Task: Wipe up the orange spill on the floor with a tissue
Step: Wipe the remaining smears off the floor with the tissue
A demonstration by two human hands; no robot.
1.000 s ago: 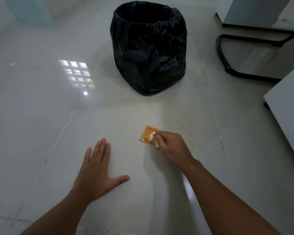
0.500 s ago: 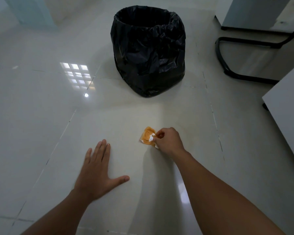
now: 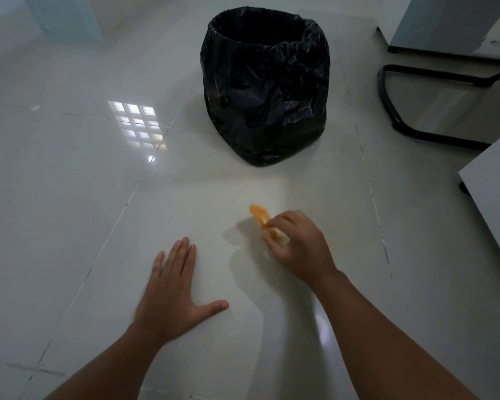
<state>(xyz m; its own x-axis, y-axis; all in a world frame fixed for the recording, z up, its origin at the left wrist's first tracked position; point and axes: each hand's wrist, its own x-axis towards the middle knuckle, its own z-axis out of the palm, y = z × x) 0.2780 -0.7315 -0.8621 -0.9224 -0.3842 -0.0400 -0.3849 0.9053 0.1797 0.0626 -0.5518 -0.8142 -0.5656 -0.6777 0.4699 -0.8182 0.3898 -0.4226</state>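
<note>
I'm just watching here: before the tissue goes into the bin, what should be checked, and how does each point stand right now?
1. Tissue held by the right hand: ok, pinched and orange-soaked.
2. Floor wiped clean: cannot tell, a faint smear may remain left of the tissue.
3. Bin open: ok, black liner mouth uncovered.
4. Path to bin clear: ok, bare tiles between.
5. Left hand steadying: ok, flat on the floor.

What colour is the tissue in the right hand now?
Orange, soaked through, as held in the right hand; the tissue shows best in the head view.
</note>
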